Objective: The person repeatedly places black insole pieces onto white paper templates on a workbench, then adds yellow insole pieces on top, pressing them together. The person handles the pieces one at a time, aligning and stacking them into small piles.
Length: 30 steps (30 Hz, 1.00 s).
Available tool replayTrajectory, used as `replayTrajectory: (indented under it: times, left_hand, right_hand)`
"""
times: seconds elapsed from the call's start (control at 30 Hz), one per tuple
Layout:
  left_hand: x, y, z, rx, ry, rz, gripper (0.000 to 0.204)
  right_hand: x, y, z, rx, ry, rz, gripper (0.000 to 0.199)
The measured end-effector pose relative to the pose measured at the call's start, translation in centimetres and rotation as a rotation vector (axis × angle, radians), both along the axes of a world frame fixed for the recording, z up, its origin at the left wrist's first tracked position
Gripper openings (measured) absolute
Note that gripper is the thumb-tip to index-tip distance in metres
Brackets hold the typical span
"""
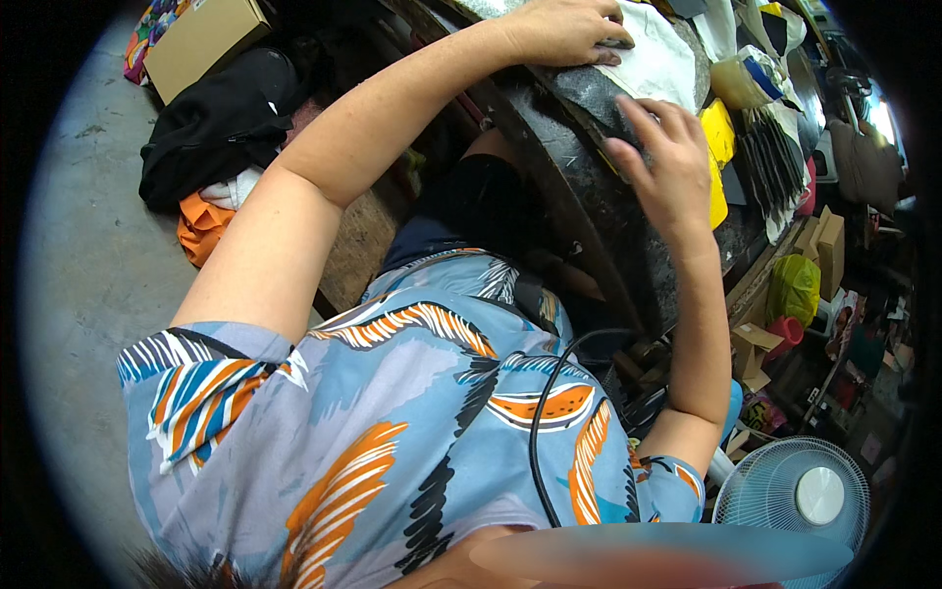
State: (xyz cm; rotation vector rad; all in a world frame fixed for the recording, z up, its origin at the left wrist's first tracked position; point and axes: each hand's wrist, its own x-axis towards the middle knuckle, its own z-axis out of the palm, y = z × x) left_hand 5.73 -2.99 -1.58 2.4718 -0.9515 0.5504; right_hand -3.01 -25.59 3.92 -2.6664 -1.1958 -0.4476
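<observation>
My left hand [567, 31] lies at the near edge of a dark, worn table [608, 196], palm down. Its slightly bent fingers rest on a white sheet [665, 59], and the fingertips look darkened. Beside it, my right hand [675, 167] is raised over the table, thumb and fingers apart, with nothing visible in it. A dark grey flat piece [589, 90] lies between the two hands along the table edge. Bright yellow pieces [721, 137] are just beyond my right hand, with a fanned stack of dark flat pieces [768, 162] next to them.
A clear tub with a blue band [751, 79] stands at the table's far right. On the left floor are a cardboard box [201, 47], a black bag [211, 128] and orange cloth [203, 226]. A fan [819, 496] stands at lower right, near a yellow-green bag [793, 288].
</observation>
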Motion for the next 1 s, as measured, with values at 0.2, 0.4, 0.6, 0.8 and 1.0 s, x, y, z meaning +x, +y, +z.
replayTrajectory:
  times: [0.2, 0.4, 0.6, 0.8, 1.0]
  left_hand:
    - [0.0, 0.0, -0.4, -0.022, -0.092, -0.005, 0.034]
    - [0.0, -0.9, -0.3, 0.103, -0.123, 0.191, 0.035]
    - [-0.5, -0.8, 0.4, 0.128, -0.050, 0.174, 0.036]
    - [-0.7, -0.7, 0.7, 0.143, -0.031, 0.171, 0.038]
    - [-0.9, -0.8, 1.0, 0.118, -0.019, 0.156, 0.036]
  right_hand:
    - [-0.4, 0.5, -0.4, -0.035, -0.067, -0.003, 0.030]
    - [0.9, 0.7, 0.6, -0.027, 0.025, -0.041, 0.014]
    - [2.2, 2.4, 2.3, -0.244, -0.033, -0.052, 0.008]
    - [2.6, 3.3, 2.9, -0.383, -0.067, -0.004, 0.011]
    - [2.1, 3.1, 1.5, -0.382, -0.242, -0.002, 0.011]
